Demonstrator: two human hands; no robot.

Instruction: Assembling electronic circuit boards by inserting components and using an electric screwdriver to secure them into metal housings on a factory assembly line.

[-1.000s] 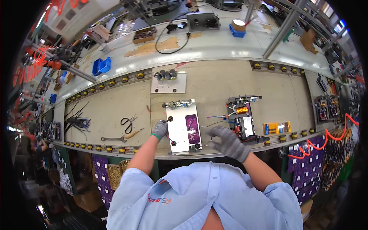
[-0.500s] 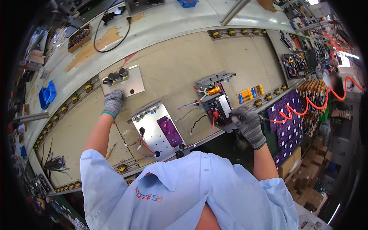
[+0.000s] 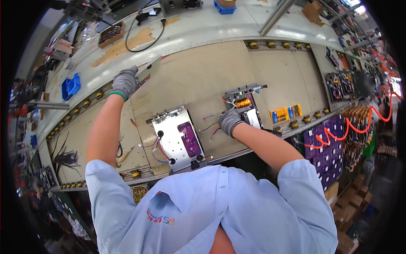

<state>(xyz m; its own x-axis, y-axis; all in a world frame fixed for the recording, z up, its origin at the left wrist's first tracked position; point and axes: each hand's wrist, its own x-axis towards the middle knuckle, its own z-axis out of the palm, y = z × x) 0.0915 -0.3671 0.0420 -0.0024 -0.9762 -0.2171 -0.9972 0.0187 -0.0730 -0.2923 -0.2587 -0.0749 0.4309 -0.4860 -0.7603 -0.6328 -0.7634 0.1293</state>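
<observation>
Spanning the middle: beige work surface (image 3: 203,74), left to right. Biggest thing on it is the silver-plated unit (image 3: 171,131), near side, just left of centre, lying flat with its purple board (image 3: 190,139) on the right half, loose wires off its left edge. Next, the wired unit (image 3: 252,118) with copper coil (image 3: 243,103), right of centre and well apart from the silver one, its leads trailing left. Metal panel (image 3: 149,70) is far left, tilted up steeply; can't tell if its lower edge touches the surface. Left hand (image 3: 125,81), gloved, has fingers closed on the panel's left side, arm stretched out. Right hand (image 3: 230,120), also gloved, is at the left side of the wired unit, over its leads, fingers bent; can't tell whether they pinch anything, fingertips are hidden. Dark wire bundle (image 3: 67,158) lies near left. Two yellow boxes (image 3: 279,115) sit side by side, right of the wired unit. Wooden-handled tool (image 3: 124,156) is near left, beside the left forearm, partly covered.
</observation>
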